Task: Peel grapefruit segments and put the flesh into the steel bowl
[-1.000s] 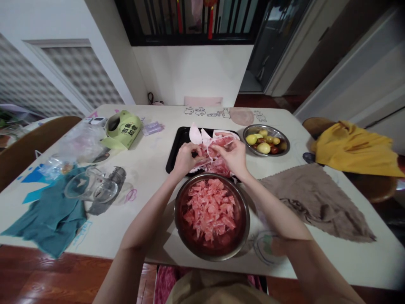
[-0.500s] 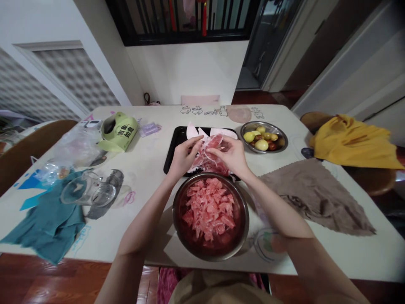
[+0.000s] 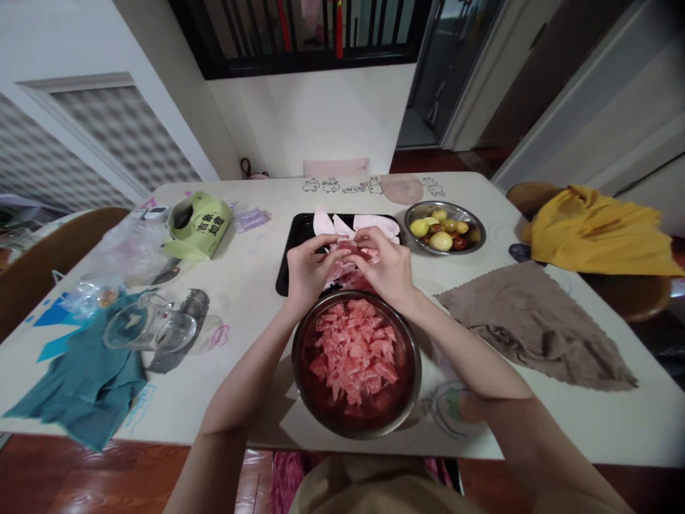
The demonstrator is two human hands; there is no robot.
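My left hand (image 3: pixel 307 268) and my right hand (image 3: pixel 386 265) meet over a black tray (image 3: pixel 286 257), both pinched on a pink pomelo segment (image 3: pixel 347 258) with pale membrane. White peel pieces (image 3: pixel 374 223) lie at the tray's far end. Just in front of my hands stands a metal bowl (image 3: pixel 407 389) filled with peeled pink pomelo flesh (image 3: pixel 354 350).
A small metal bowl of green and red fruits (image 3: pixel 444 228) sits right of the tray. A brown cloth (image 3: pixel 529 325) lies at right, a teal cloth (image 3: pixel 85 378) and a glass jug (image 3: pixel 153 328) at left. A green bag (image 3: pixel 200 225) and plastic wrap (image 3: pixel 128 246) lie far left. A yellow cloth (image 3: pixel 594 232) covers a chair.
My hands have drawn closer together over the tray, fingers now closed around the segment. The camera tilted slightly.
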